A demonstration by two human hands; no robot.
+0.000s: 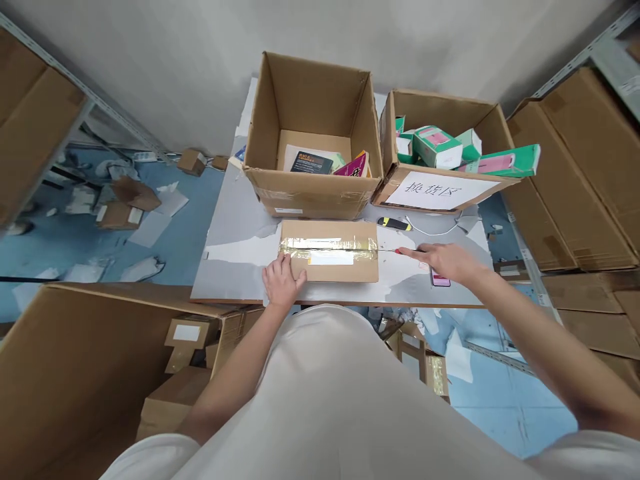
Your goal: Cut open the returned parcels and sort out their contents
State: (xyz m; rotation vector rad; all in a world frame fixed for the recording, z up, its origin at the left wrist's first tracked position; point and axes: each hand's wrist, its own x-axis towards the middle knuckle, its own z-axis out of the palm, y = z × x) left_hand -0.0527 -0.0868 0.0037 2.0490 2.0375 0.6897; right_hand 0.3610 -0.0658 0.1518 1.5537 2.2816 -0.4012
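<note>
A closed cardboard box (327, 272) lies in front of me, with shiny clear tape and a white label on top. Along its middle runs a dark line in the tape. My left hand (283, 280) rests on the box's front left corner, fingers spread flat. Off the box's right end, my right hand (445, 260) is closed around a thin-bladed knife (389, 251), index finger stretched along it. The blade tip is at the box's right edge; most of the handle is hidden by the hand. A yellow and black utility knife (395, 223) lies just behind.
At the back of the table (235, 227) stand an open carton (310, 193) holding books and another carton (450, 203) with green and white boxes. A phone (441, 279) lies by my right hand. A large open carton (100, 333) stands left; paper scraps litter the floor.
</note>
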